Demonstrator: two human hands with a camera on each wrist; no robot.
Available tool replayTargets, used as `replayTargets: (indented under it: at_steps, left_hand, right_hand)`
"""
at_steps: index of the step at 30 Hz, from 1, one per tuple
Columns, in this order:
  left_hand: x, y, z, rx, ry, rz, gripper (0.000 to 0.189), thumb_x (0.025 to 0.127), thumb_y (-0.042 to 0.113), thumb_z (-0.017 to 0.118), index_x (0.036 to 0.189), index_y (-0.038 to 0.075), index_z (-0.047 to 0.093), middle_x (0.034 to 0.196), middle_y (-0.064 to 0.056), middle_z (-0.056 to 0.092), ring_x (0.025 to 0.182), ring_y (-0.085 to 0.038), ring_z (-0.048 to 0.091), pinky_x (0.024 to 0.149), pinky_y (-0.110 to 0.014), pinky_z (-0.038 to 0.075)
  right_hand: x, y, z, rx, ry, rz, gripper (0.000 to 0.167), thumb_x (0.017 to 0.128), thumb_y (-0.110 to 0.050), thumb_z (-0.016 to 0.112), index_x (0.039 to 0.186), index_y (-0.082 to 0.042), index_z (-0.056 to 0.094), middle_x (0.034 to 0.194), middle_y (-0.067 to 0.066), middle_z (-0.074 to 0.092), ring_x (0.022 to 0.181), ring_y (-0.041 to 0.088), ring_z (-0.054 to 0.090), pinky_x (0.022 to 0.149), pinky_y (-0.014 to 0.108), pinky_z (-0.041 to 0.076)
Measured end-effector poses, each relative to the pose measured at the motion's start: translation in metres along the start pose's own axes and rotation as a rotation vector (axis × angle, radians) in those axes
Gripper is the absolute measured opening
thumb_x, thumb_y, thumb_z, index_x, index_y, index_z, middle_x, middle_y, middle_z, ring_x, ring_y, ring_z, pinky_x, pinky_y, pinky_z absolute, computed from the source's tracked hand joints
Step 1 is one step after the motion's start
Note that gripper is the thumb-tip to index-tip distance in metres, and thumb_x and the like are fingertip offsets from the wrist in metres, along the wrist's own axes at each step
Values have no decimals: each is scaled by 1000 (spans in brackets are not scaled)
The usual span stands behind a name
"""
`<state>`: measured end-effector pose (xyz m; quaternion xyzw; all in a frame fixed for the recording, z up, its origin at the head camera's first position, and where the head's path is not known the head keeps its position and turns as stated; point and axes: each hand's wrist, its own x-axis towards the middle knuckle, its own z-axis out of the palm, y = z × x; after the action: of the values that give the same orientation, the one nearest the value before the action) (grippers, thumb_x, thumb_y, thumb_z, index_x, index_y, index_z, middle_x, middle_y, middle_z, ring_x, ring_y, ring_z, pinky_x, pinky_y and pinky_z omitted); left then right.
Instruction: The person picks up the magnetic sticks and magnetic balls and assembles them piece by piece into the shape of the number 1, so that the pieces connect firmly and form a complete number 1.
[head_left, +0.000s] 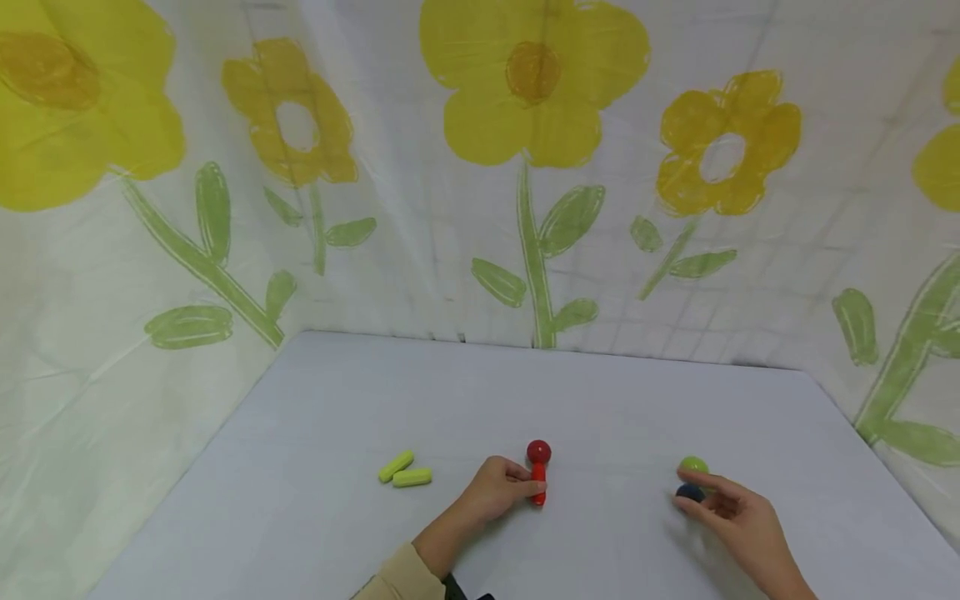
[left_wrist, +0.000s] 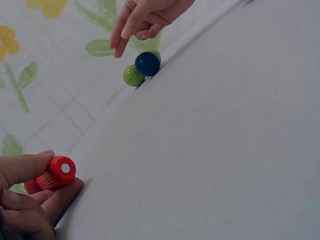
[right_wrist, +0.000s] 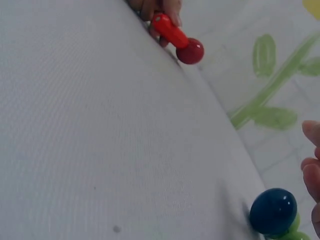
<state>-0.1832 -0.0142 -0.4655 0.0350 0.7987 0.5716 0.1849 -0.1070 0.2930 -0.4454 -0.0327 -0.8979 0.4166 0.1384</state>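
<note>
- Lighting: bright, even, diffuse; source not identifiable.
- Shadows: faint and soft beneath the left hand [head_left: 495,487] and right hand [head_left: 738,517] on the table [head_left: 600,400].
- Glare: small highlights on the blue ball [right_wrist: 273,211] and red ball [right_wrist: 190,51].
- Focus: right-wrist view soft, fingers at its edge blurred.
- Distortion: head view bows at its edges.
</note>
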Motion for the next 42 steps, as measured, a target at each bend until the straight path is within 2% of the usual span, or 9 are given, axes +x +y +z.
replayTargets:
  at_steps: [7,11,18,23,31,36,42]
  left_hand:
    - [0,0,-1,5,-3,2,21,85,15,76,93,-3,67,79,-3,61,70,-14,50,60,-24,40]
    - [0,1,-1,7,-1,4,21,85,14,76,93,-2,67,78,-3,61,70,-14,50,60,-25,40]
    - [0,0,-1,0,-2,3,21,85,14,76,94,-2,67,78,-3,61,69,-14,50,60,-25,39]
    - [-1,0,-1,-11,-10,11,21,85,14,76,94,-3,67,77,-3,61,68,-14,49,59,-25,38]
    - [-2,3,-1,-2,-16,1,19,86,14,75,93,-2,68,73,-2,59,63,-13,44,55,-24,35]
    - [-2,3,-1,2,-13,-4,20,86,15,76,93,-1,68,73,-2,59,63,-13,44,55,-24,35]
    - [-2,2,-1,-9,-17,0,20,85,15,76,93,-2,67,75,-2,59,64,-13,45,56,-24,35]
  right_hand:
    - [-2,9,-4,6,-13,100,42,82,-19,79,118,0,67,71,0,66,57,12,55,51,25,42]
    - [-3,13,-5,9,-4,95,41,83,-17,79,118,2,66,70,1,66,57,11,54,50,26,43]
    - [-4,23,-1,-14,24,2,35,79,-3,79,111,6,67,69,-3,61,58,7,52,49,25,44]
    - [-6,25,1,-28,13,-4,34,79,-2,78,111,3,68,81,0,63,63,4,53,51,25,45]
    - [-7,26,3,-69,8,-37,34,76,7,77,109,5,68,112,22,61,64,2,51,51,24,46]
    - [-6,26,4,-90,-13,-16,35,76,2,79,110,5,68,106,16,62,64,4,49,53,24,46]
    - [-5,23,5,-105,-70,69,39,78,-4,79,114,2,67,78,2,57,62,7,48,54,24,44]
